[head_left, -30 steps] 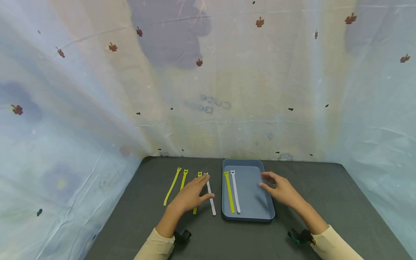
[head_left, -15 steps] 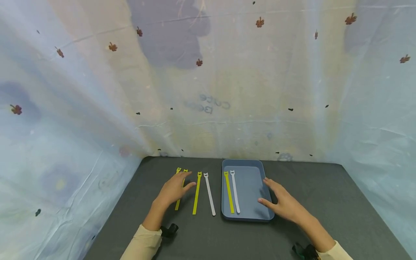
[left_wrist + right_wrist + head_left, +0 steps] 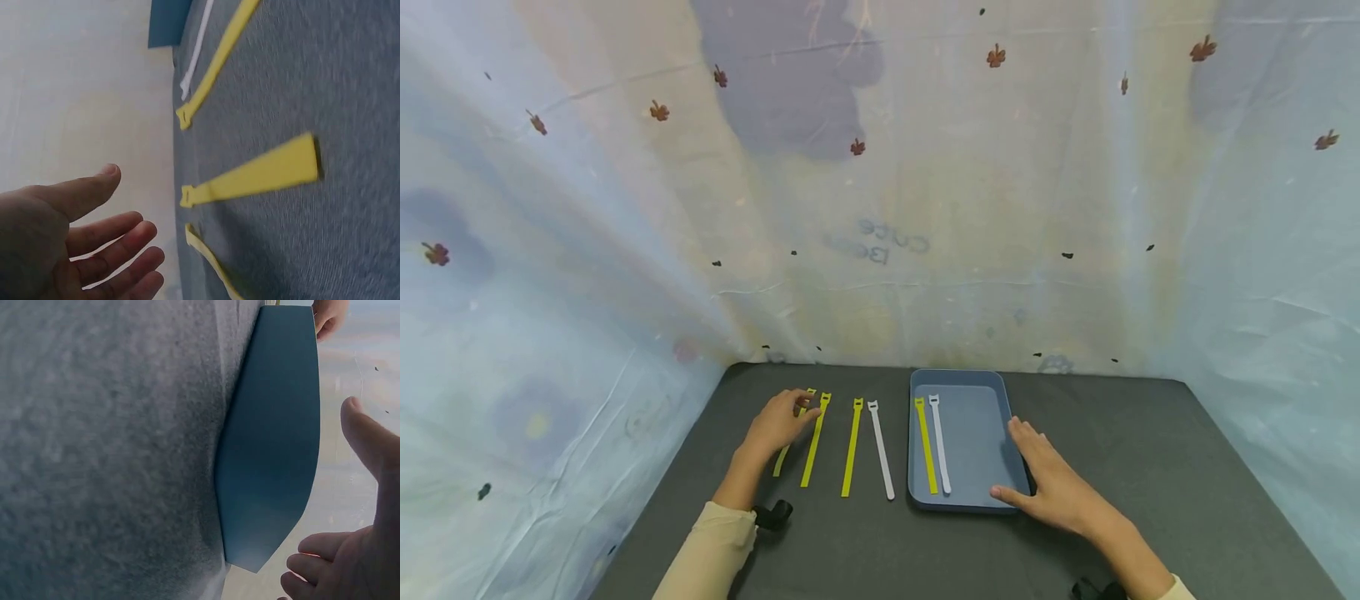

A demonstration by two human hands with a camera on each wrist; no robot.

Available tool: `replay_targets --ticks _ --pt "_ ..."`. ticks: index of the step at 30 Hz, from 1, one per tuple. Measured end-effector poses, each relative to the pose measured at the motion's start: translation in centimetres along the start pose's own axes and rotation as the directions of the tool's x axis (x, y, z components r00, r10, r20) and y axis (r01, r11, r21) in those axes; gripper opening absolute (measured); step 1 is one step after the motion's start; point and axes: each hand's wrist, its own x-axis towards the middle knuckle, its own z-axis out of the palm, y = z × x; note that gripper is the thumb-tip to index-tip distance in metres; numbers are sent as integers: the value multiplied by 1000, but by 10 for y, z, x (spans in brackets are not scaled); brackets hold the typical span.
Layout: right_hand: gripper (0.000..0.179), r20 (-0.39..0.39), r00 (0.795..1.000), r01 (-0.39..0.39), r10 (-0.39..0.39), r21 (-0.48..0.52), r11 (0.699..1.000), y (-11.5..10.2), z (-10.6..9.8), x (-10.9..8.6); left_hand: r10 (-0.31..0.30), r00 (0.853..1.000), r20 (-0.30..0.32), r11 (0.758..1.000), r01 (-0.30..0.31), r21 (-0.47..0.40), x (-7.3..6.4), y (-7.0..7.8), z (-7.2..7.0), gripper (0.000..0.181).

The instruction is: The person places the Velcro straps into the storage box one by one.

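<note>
My left hand (image 3: pixel 777 423) hovers at the far left over the leftmost yellow cable strap (image 3: pixel 782 459), partly hiding it. Its fingers are loosely bent with nothing between them; the left wrist view shows that strap (image 3: pixel 212 259) curving below the fingertips. Just right of the hand lies a second yellow strap (image 3: pixel 813 446), then a third (image 3: pixel 852 450) and a white strap (image 3: pixel 882 452). The blue-grey tray (image 3: pixel 987 454) holds one yellow strap (image 3: pixel 927 450) and one white strap (image 3: pixel 940 450), side by side. My right hand (image 3: pixel 1052 487), thumb and fingers spread, is at the tray's right edge.
The straps and tray lie on a dark grey tabletop (image 3: pixel 970 554). A pale patterned curtain (image 3: pixel 880 317) rises behind the table and along both sides. A black wrist device (image 3: pixel 772 515) is strapped under the left wrist.
My left hand has moved left from above the white strap to the leftmost yellow one, uncovering the straps between. My right hand has shifted slightly down, its fingers spreading wider. The straps lie as before.
</note>
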Motion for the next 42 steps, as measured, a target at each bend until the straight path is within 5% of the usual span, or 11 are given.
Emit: replay_targets --ticks 6,18,42 --pt "116 27 1000 -8 9 -25 1000 0 1 -2 1 999 34 1000 -1 1 9 -7 -2 45" --pt "121 98 994 -41 39 13 999 0 3 -7 -106 993 59 994 106 3 15 -29 5 45" --pt "125 111 992 -60 60 -9 998 -2 2 -7 -207 977 44 978 208 -11 22 -26 6 37"
